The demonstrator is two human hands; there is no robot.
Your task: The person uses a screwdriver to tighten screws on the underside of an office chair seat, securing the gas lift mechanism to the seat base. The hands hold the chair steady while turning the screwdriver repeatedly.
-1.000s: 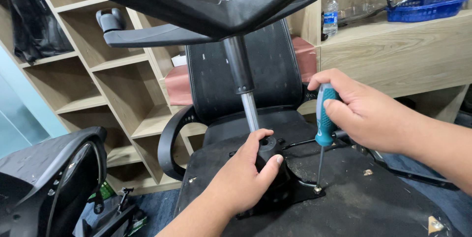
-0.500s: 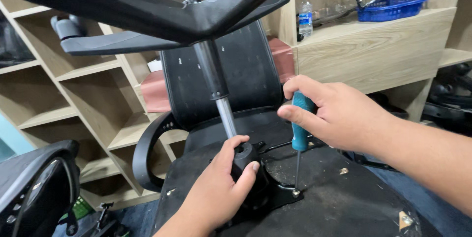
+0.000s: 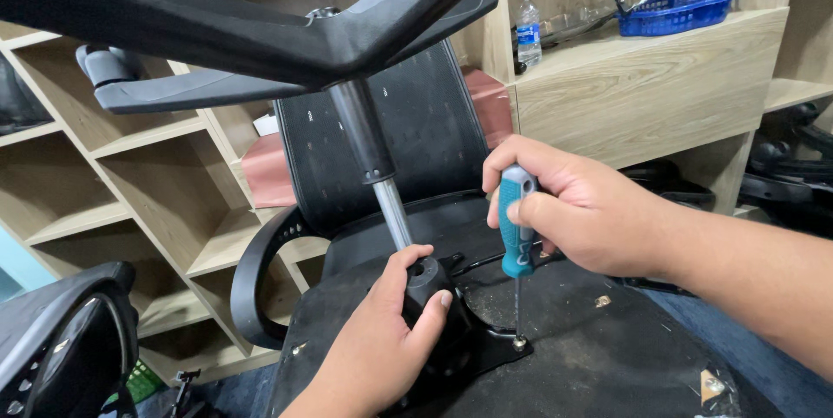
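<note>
The teal-handled screwdriver (image 3: 518, 231) stood upright at the centre of the frame, its thin shaft running down to a screw (image 3: 519, 342) in the black metal plate (image 3: 486, 350) on the underside of an upturned office chair seat (image 3: 607, 357). We saw pale wooden shelving (image 3: 156, 175) filling the left and the upper right of the frame, a clear plastic water bottle (image 3: 527, 28) and a blue plastic basket (image 3: 685, 9) on the upper-right ledge, and another black chair (image 3: 61, 340) at the lower left. Our right hand (image 3: 581, 210) was wrapped tight round the screwdriver's handle, fingers curled closed on it. Our left hand (image 3: 382, 349), at the lower centre, clasped the black mechanism housing (image 3: 434, 297) at the foot of the grey gas-lift column (image 3: 373, 158), just left of the screwdriver tip. The black star-shaped chair base (image 3: 260, 28) spread across the top. Compared with half a second before, our hands kept the same hold, while the view had shifted slightly.
</note>
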